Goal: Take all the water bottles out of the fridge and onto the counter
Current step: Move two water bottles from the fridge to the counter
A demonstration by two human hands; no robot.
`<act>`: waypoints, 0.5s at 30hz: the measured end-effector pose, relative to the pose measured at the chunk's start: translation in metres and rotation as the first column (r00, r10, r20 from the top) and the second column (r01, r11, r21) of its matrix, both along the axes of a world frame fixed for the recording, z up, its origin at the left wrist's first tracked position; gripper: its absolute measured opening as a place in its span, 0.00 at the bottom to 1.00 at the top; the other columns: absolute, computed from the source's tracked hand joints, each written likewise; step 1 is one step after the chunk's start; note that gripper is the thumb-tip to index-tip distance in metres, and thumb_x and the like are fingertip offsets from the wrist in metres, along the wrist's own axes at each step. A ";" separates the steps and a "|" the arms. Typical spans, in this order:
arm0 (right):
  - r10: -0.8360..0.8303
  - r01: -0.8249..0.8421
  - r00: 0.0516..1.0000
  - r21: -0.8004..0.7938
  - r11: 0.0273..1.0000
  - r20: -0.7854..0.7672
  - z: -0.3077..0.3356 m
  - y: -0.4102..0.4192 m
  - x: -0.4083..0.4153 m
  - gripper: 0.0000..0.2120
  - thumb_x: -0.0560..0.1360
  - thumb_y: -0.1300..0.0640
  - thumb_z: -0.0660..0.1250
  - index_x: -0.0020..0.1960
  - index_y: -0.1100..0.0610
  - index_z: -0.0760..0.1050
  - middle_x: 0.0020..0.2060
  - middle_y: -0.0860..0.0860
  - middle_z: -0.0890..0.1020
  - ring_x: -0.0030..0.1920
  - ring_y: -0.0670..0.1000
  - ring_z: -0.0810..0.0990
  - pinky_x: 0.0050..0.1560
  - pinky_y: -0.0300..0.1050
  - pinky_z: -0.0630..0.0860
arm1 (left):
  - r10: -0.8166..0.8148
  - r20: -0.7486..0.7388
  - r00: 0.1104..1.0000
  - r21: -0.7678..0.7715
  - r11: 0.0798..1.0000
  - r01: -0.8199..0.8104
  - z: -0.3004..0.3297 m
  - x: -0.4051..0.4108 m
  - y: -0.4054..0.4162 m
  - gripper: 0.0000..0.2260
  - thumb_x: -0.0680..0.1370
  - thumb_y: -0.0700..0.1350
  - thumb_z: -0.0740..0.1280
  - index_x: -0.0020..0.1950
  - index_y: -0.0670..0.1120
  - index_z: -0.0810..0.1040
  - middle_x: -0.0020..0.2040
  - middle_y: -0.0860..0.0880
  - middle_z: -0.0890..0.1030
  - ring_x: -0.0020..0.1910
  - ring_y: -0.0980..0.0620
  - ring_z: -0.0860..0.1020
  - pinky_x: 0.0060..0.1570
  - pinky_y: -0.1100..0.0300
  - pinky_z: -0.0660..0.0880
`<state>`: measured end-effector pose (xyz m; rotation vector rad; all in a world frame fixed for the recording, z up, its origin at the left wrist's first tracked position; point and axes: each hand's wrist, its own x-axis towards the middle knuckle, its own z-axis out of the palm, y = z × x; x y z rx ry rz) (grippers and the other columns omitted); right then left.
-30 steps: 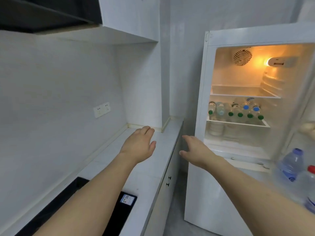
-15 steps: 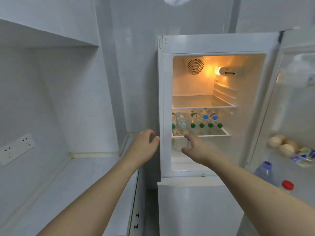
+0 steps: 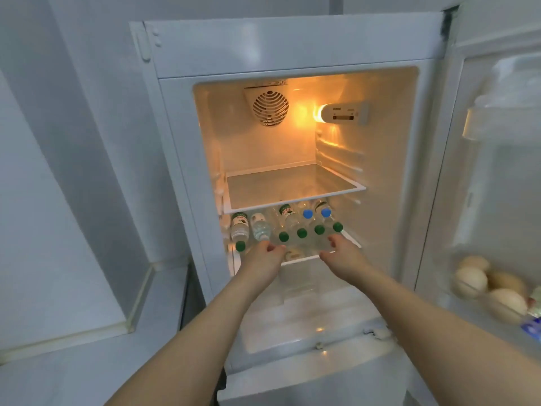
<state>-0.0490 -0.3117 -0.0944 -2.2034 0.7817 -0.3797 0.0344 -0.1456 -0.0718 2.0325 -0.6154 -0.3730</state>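
Reaching further than before, left hand [image 3: 263, 260] and right hand [image 3: 344, 256], fingers relaxed, meet the bottles [image 3: 292, 227]

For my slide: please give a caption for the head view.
Both hands reach toward bottles lying on the open fridge's lower shelf.

A home kitchen: an open fridge [image 3: 292, 48] with eggs [image 3: 471, 281] in its door stands beside a white counter [image 3: 87, 361].
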 end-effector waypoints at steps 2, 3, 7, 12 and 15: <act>-0.038 0.038 0.999 0.020 0.999 0.018 -0.004 -0.034 0.024 0.19 0.76 0.61 0.62 0.67 0.61 0.71 0.64 0.58 0.76 0.62 0.59 0.74 0.58 0.47 0.71 | -0.005 -0.048 0.999 0.024 1.000 0.006 -0.007 0.022 -0.039 0.08 0.79 0.52 0.61 0.44 0.50 0.73 0.43 0.47 0.76 0.46 0.47 0.76 0.45 0.54 0.71; -0.047 0.046 0.999 0.031 0.998 0.023 -0.006 -0.049 0.036 0.18 0.76 0.61 0.62 0.66 0.61 0.71 0.61 0.58 0.77 0.60 0.59 0.75 0.58 0.49 0.72 | -0.003 -0.066 0.998 0.039 0.999 0.005 -0.010 0.032 -0.056 0.08 0.79 0.52 0.61 0.44 0.50 0.72 0.43 0.48 0.76 0.46 0.47 0.76 0.45 0.54 0.72; -0.069 0.065 0.995 0.057 0.996 0.077 -0.018 -0.106 0.085 0.08 0.75 0.63 0.62 0.53 0.55 0.74 0.47 0.54 0.79 0.47 0.56 0.77 0.45 0.46 0.73 | -0.004 -0.087 0.996 0.079 0.997 0.011 -0.022 0.075 -0.124 0.09 0.80 0.51 0.60 0.44 0.47 0.73 0.40 0.48 0.76 0.39 0.49 0.73 0.39 0.56 0.69; -0.090 0.077 0.983 0.085 0.993 0.158 -0.036 -0.162 0.140 0.09 0.78 0.60 0.62 0.55 0.49 0.68 0.47 0.49 0.74 0.48 0.52 0.74 0.47 0.45 0.70 | -0.012 -0.096 0.995 0.127 0.992 0.024 -0.039 0.132 -0.193 0.10 0.80 0.54 0.59 0.45 0.49 0.72 0.42 0.48 0.77 0.41 0.49 0.75 0.43 0.56 0.73; -0.103 0.084 0.979 0.111 0.990 0.177 -0.051 -0.187 0.168 0.14 0.78 0.60 0.62 0.62 0.50 0.69 0.50 0.47 0.73 0.51 0.50 0.74 0.51 0.45 0.70 | 0.016 -0.107 0.994 0.137 0.991 -0.001 -0.054 0.158 -0.223 0.11 0.80 0.55 0.60 0.42 0.49 0.70 0.44 0.48 0.76 0.45 0.46 0.77 0.49 0.52 0.75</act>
